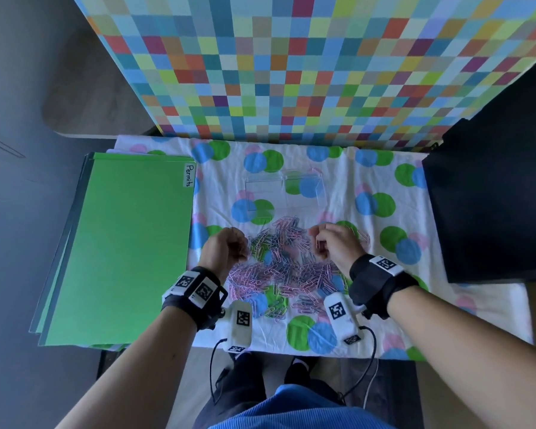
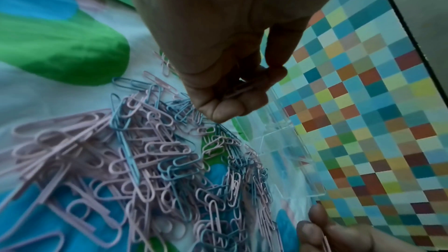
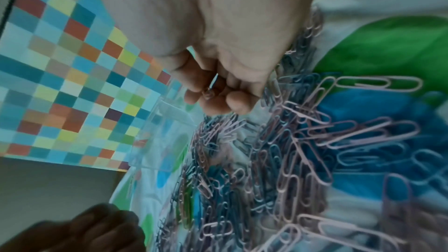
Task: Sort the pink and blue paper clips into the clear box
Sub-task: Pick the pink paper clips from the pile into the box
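A heap of pink and blue paper clips (image 1: 285,267) lies on the dotted cloth, between my two hands. Just behind it stands the clear box (image 1: 283,187) with two compartments, both looking empty. My left hand (image 1: 240,247) hovers over the heap's left edge with its fingers curled. In the left wrist view a pink clip (image 2: 240,91) sits inside those curled fingers (image 2: 218,110). My right hand (image 1: 317,243) is over the heap's right edge, and its curled fingers (image 3: 232,102) pinch a small clip (image 3: 208,93) whose colour is unclear. The box (image 2: 286,141) is a short way beyond both hands.
A green folder labelled "Permits" (image 1: 121,243) lies left of the cloth (image 1: 369,305). A black object (image 1: 492,196) sits at the right. A multicoloured checkered board (image 1: 291,72) rises behind the box. The table's front edge is close to my wrists.
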`<state>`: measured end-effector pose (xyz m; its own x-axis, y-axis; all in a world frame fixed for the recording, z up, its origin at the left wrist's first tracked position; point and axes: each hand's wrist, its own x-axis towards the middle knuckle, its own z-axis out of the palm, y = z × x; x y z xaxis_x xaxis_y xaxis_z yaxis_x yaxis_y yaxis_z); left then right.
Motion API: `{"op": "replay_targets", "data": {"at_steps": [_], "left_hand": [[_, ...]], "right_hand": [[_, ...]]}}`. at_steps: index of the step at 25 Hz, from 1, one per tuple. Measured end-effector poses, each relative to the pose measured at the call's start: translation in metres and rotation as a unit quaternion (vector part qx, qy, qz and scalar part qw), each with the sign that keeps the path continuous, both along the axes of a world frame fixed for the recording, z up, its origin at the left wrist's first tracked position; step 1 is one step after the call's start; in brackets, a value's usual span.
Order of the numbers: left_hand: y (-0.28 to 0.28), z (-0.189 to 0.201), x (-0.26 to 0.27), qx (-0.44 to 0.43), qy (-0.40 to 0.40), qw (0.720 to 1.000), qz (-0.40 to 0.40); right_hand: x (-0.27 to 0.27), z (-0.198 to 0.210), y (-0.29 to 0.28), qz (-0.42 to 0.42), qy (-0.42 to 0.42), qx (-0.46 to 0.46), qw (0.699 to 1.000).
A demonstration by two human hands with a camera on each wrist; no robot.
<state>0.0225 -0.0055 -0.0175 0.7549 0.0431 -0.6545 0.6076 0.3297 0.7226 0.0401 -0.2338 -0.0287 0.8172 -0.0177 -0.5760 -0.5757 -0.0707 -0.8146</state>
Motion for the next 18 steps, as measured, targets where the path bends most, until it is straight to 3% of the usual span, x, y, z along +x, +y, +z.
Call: {"op": "replay_targets", "data": {"at_steps": [3, 5, 6, 8, 10, 12, 15, 18], "left_hand": [[-0.003, -0.003, 0.003, 0.007, 0.026, 1.000, 0.015], [-0.002, -0.005, 0.004, 0.143, 0.009, 0.988, -0.060], [-0.003, -0.007, 0.004, 0.263, -0.010, 0.956, -0.131], [-0.005, -0.009, 0.001, 0.444, -0.042, 0.858, -0.255], [-0.008, -0.015, -0.003, 0.512, -0.068, 0.790, -0.330], [-0.011, -0.018, -0.004, 0.549, -0.092, 0.750, -0.358], [-0.012, -0.019, -0.002, 0.564, -0.110, 0.732, -0.366], [-0.011, -0.019, -0.003, 0.550, -0.114, 0.746, -0.357]], "right_hand": [[-0.001, -0.005, -0.003, 0.000, -0.001, -0.036, 0.999], [-0.002, -0.008, -0.006, 0.066, -0.045, -0.182, 0.980], [-0.003, -0.009, -0.007, 0.106, -0.071, -0.249, 0.960], [-0.006, -0.008, -0.005, 0.188, -0.118, -0.327, 0.919], [-0.009, -0.006, -0.001, 0.249, -0.140, -0.371, 0.884], [-0.008, -0.006, 0.002, 0.277, -0.154, -0.406, 0.857], [-0.006, -0.009, 0.003, 0.300, -0.177, -0.419, 0.839], [-0.006, -0.011, 0.002, 0.323, -0.190, -0.412, 0.831]]}}
